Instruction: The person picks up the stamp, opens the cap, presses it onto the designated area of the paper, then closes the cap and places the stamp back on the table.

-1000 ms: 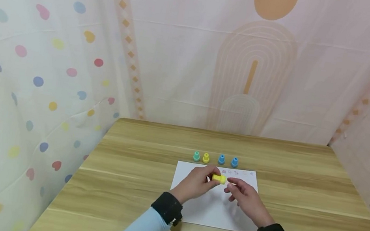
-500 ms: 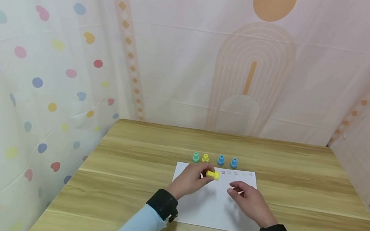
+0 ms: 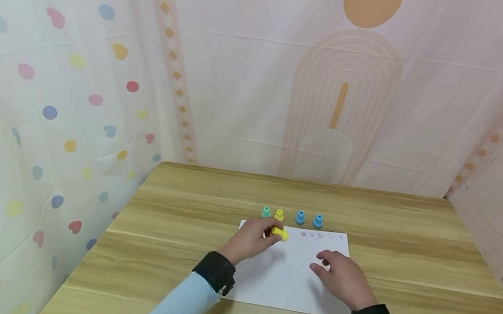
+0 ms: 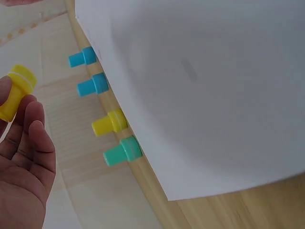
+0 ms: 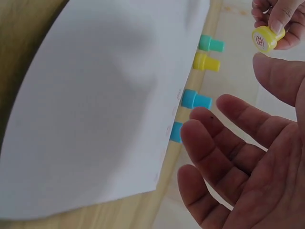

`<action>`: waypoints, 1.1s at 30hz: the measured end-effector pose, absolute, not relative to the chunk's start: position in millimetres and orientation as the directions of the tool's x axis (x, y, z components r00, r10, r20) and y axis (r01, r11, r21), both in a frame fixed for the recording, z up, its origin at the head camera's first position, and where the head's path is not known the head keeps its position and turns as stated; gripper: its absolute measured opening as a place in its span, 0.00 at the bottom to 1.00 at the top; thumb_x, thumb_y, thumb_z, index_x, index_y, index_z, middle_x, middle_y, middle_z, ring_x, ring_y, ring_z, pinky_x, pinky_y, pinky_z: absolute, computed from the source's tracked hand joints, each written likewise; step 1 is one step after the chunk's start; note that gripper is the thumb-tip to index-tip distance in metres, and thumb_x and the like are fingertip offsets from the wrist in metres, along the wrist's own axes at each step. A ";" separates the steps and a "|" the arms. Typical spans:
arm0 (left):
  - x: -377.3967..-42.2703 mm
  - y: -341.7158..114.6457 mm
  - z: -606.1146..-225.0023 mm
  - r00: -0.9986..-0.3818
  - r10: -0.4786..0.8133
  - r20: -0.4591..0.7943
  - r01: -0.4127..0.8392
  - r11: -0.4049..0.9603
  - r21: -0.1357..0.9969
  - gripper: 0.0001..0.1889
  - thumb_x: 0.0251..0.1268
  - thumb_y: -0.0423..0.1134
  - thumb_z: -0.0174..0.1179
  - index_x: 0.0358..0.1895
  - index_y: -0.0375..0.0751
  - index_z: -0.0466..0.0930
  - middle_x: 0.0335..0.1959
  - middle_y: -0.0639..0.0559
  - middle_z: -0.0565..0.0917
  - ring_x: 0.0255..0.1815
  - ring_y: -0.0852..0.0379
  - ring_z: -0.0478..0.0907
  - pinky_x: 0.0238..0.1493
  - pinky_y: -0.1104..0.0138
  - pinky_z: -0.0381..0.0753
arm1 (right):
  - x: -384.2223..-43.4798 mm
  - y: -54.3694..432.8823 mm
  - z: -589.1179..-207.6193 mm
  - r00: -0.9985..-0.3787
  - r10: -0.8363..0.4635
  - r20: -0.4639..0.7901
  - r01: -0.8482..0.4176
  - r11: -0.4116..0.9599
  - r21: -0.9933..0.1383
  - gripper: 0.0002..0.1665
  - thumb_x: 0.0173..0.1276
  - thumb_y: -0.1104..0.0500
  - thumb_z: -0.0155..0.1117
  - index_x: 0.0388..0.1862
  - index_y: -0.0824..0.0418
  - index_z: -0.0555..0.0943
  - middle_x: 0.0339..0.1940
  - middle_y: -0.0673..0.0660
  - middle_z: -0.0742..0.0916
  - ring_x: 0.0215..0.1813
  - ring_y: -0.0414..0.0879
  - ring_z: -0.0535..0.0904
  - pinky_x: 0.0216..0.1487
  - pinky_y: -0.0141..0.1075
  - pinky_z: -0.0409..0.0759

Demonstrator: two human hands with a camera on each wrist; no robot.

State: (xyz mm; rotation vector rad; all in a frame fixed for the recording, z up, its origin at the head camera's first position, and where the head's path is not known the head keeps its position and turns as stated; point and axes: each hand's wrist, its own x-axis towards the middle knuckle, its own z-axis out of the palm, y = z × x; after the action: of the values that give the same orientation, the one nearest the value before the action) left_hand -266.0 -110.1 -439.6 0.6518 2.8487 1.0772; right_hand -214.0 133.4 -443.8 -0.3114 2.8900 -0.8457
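My left hand [image 3: 251,241] pinches a yellow toy stamp [image 3: 280,233] between thumb and fingers above the paper's upper left part. The right wrist view shows a red design on the round end of this yellow stamp [image 5: 265,39]. My right hand [image 3: 343,279] hovers over the paper's right side, fingers relaxed and holding nothing. Beneath both hands lies a white sheet of paper [image 3: 291,282], with a row of small reddish stamped prints [image 3: 312,235] along its far edge.
Beyond the paper's far edge stand a green stamp [image 4: 122,151], another yellow stamp [image 4: 109,122] and two blue stamps, one left [image 3: 300,218] and one right [image 3: 318,221]. The wooden table [image 3: 159,252] meets patterned curtains [image 3: 241,96] at its back and sides.
My left hand has moved left with the yellow stamp, away from the right hand. The right hand has drawn back slightly to the right, so the gap between them has widened.
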 end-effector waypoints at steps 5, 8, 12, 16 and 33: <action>-272.5 -117.9 -440.3 -0.920 0.383 0.077 0.342 0.694 0.633 0.12 0.69 0.41 0.64 0.52 0.44 0.81 0.36 0.57 0.79 0.36 0.57 0.73 0.38 0.69 0.76 | -213.6 134.8 -443.7 -0.968 -0.249 -0.013 -0.214 0.859 -0.465 0.19 0.68 0.52 0.68 0.50 0.65 0.83 0.44 0.60 0.86 0.44 0.53 0.82 0.47 0.50 0.80; -276.2 -123.4 -439.2 -0.922 0.382 0.064 0.332 0.695 0.638 0.12 0.68 0.39 0.64 0.51 0.43 0.81 0.37 0.56 0.79 0.37 0.56 0.74 0.39 0.68 0.77 | -213.3 135.5 -444.5 -0.968 -0.252 -0.007 -0.224 0.872 -0.435 0.19 0.67 0.52 0.69 0.50 0.65 0.83 0.45 0.61 0.86 0.46 0.55 0.83 0.48 0.51 0.80; -283.0 -131.1 -439.4 -0.924 0.378 0.054 0.324 0.703 0.633 0.10 0.68 0.38 0.64 0.50 0.43 0.81 0.37 0.56 0.79 0.37 0.56 0.74 0.38 0.67 0.77 | -212.8 135.9 -445.1 -0.968 -0.250 -0.016 -0.221 0.882 -0.417 0.20 0.67 0.52 0.69 0.50 0.65 0.84 0.46 0.62 0.86 0.46 0.55 0.83 0.50 0.52 0.80; -289.8 -139.6 -441.0 -0.929 0.369 0.034 0.306 0.713 0.631 0.08 0.69 0.37 0.64 0.47 0.43 0.81 0.36 0.55 0.79 0.37 0.55 0.74 0.38 0.66 0.77 | -211.7 136.1 -443.7 -0.966 -0.258 -0.017 -0.229 0.886 -0.402 0.19 0.66 0.53 0.70 0.49 0.65 0.83 0.45 0.62 0.87 0.45 0.55 0.83 0.48 0.52 0.80; -322.4 -169.2 -449.8 -0.963 0.270 -0.010 0.227 0.826 0.516 0.08 0.68 0.36 0.64 0.48 0.41 0.82 0.38 0.52 0.82 0.37 0.53 0.76 0.45 0.62 0.80 | -210.0 135.5 -442.6 -0.963 -0.253 -0.090 -0.202 0.904 -0.378 0.20 0.66 0.51 0.70 0.48 0.65 0.84 0.40 0.59 0.87 0.39 0.50 0.81 0.46 0.50 0.80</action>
State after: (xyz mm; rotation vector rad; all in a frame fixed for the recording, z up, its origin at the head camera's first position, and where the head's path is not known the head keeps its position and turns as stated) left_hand -322.4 -169.2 -449.8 0.3984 2.9228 0.8108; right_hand -210.0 135.5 -442.6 -0.3514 2.9304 -0.5599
